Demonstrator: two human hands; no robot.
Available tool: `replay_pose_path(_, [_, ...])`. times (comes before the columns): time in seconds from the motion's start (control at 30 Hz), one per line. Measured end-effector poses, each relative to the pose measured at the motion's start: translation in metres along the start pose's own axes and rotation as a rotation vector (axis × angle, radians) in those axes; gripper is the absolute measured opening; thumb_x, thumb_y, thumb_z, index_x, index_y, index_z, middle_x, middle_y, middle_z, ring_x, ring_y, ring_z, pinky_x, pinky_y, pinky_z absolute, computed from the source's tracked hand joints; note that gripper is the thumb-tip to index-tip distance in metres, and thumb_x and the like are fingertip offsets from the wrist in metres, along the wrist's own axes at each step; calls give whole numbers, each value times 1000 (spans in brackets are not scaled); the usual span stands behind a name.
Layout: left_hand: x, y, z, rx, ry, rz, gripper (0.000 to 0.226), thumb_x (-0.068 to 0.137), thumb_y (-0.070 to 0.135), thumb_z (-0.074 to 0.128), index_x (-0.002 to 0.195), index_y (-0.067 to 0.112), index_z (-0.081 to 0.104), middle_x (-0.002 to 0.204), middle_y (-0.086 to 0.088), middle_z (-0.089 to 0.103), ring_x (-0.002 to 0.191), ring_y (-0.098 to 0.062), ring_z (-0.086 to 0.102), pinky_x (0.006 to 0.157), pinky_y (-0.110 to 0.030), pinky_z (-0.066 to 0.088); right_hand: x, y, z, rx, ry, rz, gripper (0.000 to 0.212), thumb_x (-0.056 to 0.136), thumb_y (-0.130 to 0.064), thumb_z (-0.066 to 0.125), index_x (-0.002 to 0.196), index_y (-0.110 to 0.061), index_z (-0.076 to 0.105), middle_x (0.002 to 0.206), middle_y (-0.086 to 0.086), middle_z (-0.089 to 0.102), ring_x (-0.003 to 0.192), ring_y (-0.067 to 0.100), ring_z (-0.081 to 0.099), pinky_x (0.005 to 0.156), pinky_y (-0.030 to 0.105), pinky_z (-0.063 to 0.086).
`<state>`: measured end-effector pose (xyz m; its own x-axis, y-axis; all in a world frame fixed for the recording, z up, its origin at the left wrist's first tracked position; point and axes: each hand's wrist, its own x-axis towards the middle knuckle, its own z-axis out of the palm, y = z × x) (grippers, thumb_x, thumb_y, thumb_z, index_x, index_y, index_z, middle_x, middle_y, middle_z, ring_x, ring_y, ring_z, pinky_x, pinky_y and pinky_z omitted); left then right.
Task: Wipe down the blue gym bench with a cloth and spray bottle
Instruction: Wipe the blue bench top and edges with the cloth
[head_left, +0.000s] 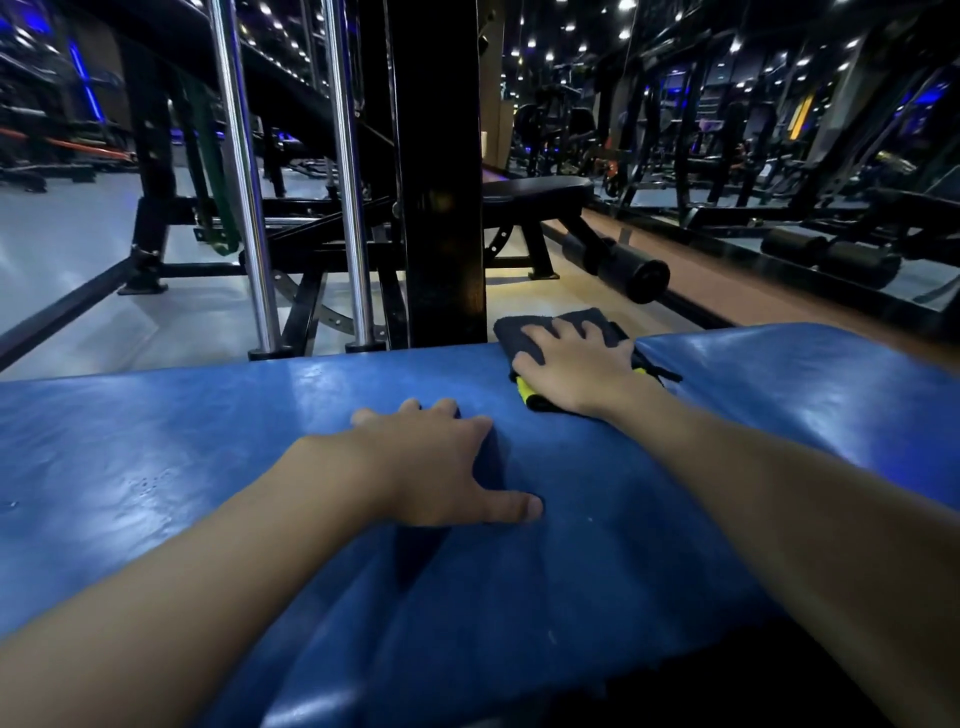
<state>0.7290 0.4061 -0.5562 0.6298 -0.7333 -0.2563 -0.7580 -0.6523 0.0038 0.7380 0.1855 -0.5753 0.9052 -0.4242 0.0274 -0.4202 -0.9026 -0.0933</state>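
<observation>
Right hand (576, 366) is down flat, fingers spread, palm pressing the cloth (524, 332) into the far edge of the blue surface (156, 467), right beside the seam where the next pad (810, 384) begins. Left hand (436, 462) lies loose on the middle of the pad, thumb out, gripping nothing, and it looks like a brace. The cloth is dark and folded, soft terry by the look, with a yellow-green trim showing under the wrist. It should be light and floppy, so a flat palm over the fold is the way to drive it, rather than a pinch at a corner. The vinyl is glossy, scuffed, creased near the front, and probably slick where wet. No spray bottle in view. Beyond stand chrome rods (244, 208), a black post (441, 208) and a black bench (535, 189).
</observation>
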Motion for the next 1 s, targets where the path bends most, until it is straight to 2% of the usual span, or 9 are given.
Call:
replay_pose_path(0.1, [-4, 0, 1, -18, 10, -10, 99, 72, 95, 36, 150, 34, 31, 149, 6, 36, 141, -25, 29, 104, -57, 30, -31, 4, 0, -10, -10, -19, 63, 95, -61, 22, 155, -44, 12, 167, -4, 4, 152, 32, 1, 111, 67, 8])
replay_pose_path(0.27, [-10, 1, 6, -46, 40, -28, 101, 75, 92, 34, 157, 36, 17, 161, 3, 23, 151, -26, 16, 111, -65, 20, -113, 12, 1, -42, 1, -61, 62, 96, -62, 20, 154, -46, 8, 167, -7, 1, 152, 26, 0, 115, 64, 9])
replay_pose_path(0.37, [-16, 5, 5, -90, 62, -40, 94, 80, 87, 38, 156, 33, 25, 162, 1, 25, 151, -26, 17, 112, -61, 20, -162, 17, 4, -80, -1, -79, 65, 92, -68, 14, 154, -48, 3, 167, -8, -1, 153, 23, -2, 116, 60, 10])
replay_pose_path(0.47, [-23, 6, 5, -110, 116, -26, 81, 85, 82, 40, 148, 31, 39, 156, 1, 35, 146, -24, 29, 110, -58, 27, -197, 20, 0, -58, 27, -104, 84, 74, -79, -1, 153, -49, 3, 167, -10, -1, 153, 21, -4, 117, 58, 7])
replay_pose_path(0.53, [-26, 2, 4, -102, 145, -31, 81, 84, 83, 39, 148, 35, 38, 157, 2, 34, 146, -24, 29, 111, -58, 26, -202, 22, -3, -51, 62, -112, 88, 71, -80, -4, 153, -50, 6, 167, -10, 0, 153, 19, -6, 118, 59, 3])
replay_pose_path(0.63, [-26, -12, 5, -50, 120, -67, 90, 77, 90, 37, 152, 40, 29, 159, -1, 30, 148, -28, 25, 112, -61, 22, -189, 17, -1, -50, 75, -122, 80, 78, -78, 5, 152, -50, 11, 166, -11, 6, 153, 22, 0, 118, 59, 6])
replay_pose_path(0.77, [-20, -20, 11, -26, 26, -80, 98, 72, 95, 30, 153, 40, 20, 156, -1, 30, 146, -31, 24, 111, -61, 25, -139, 6, 1, -49, 37, -89, 61, 94, -66, 22, 152, -49, 14, 166, -10, 9, 152, 24, 3, 117, 60, 9])
replay_pose_path(1.0, [-13, -22, 9, 13, -6, -32, 101, 65, 97, 22, 148, 39, 24, 138, 0, 38, 135, -31, 31, 103, -60, 32, -17, -17, 4, -24, 36, -71, 67, 87, -64, 21, 151, -44, 20, 162, -4, 20, 146, 33, 15, 108, 66, 19])
